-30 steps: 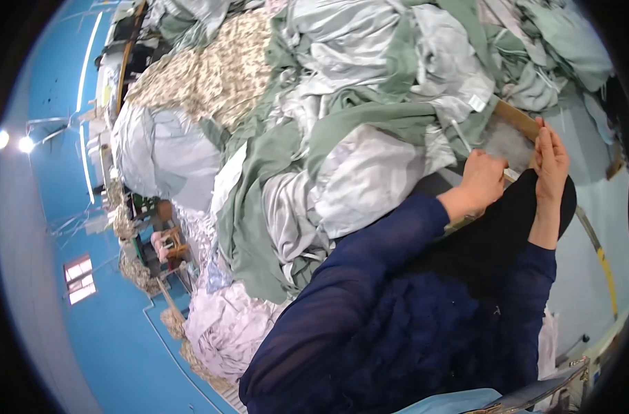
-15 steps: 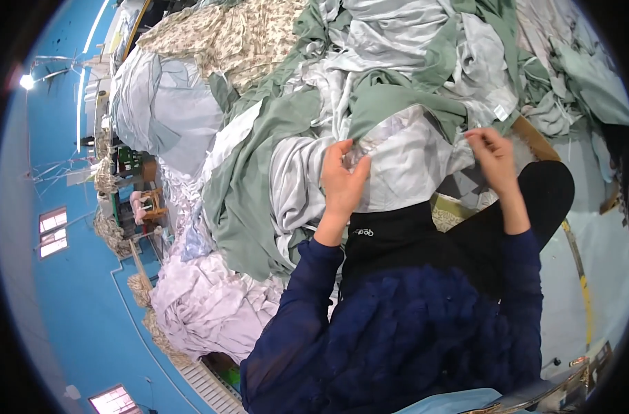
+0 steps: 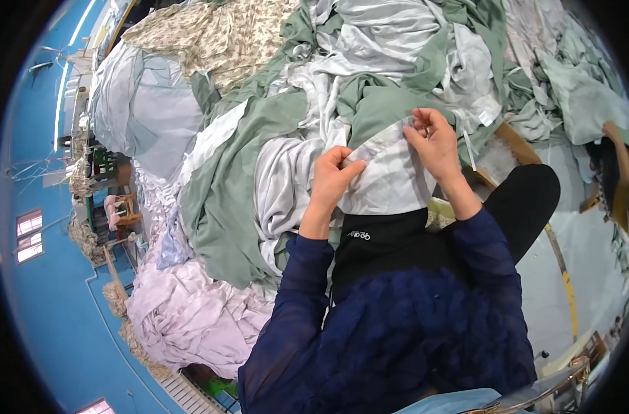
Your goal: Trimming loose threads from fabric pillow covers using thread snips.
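A piece of white fabric (image 3: 387, 181) lies over my lap, with green cloth (image 3: 373, 103) bunched just beyond it. My left hand (image 3: 334, 178) pinches the white fabric's far edge between thumb and fingers. Farther right along that same edge, my right hand (image 3: 435, 141) has its thumb and fingertips closed on the fabric. The edge runs slanting up from the left hand to the right one. Grey-white cloth (image 3: 287, 183) lies in folds beside my left hand.
Heaps of green and white cloth surround my lap. A floral fabric (image 3: 211, 38) lies at the far left, above a pale blue pile (image 3: 145, 96). Pale pink cloth (image 3: 197, 314) is heaped at my left. Another person's arm (image 3: 620, 162) shows at the right rim.
My right hand has moved left, from the fabric's right side to its far edge. My left hand has closed on that edge. The whole view has shifted slightly.
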`<state>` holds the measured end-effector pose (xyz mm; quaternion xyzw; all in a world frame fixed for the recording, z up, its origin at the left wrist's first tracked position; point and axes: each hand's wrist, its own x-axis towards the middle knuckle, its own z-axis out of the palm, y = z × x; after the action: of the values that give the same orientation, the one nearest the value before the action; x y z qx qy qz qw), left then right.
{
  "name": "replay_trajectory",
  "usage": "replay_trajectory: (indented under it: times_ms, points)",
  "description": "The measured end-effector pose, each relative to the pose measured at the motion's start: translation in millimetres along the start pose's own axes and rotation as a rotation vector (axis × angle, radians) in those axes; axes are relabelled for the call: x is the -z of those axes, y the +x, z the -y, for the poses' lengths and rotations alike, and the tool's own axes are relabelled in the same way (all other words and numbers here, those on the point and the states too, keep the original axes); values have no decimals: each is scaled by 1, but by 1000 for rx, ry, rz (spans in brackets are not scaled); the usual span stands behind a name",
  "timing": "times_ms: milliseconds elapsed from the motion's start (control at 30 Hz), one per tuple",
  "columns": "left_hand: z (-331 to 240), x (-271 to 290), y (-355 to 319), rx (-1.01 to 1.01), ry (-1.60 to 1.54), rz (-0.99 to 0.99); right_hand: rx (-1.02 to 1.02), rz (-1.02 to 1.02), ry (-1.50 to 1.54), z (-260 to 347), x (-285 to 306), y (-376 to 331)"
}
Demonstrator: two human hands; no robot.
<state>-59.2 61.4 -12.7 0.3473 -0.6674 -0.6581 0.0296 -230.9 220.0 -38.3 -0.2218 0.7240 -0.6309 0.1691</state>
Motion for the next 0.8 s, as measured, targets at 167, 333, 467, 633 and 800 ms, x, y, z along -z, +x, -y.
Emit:
replay_trajectory:
  times_ms: [167,333,467,633,800]
  points:
    - [-41,-36,9,-566,432,-211,-112,31,45,-2,9,5]
    - [-56,-68,37,-754,713,-286,177,-22,-128,-1,8,-10]
    - [-44,-77,47,-771,674,-399,209,-97,-161,8,0,-19]
    - [-39,-79,48,-760,588,-431,186,-133,-138,4,-1,-18]
    - [-37,-79,50,-759,614,-448,203,-158,-133,3,-2,-16]
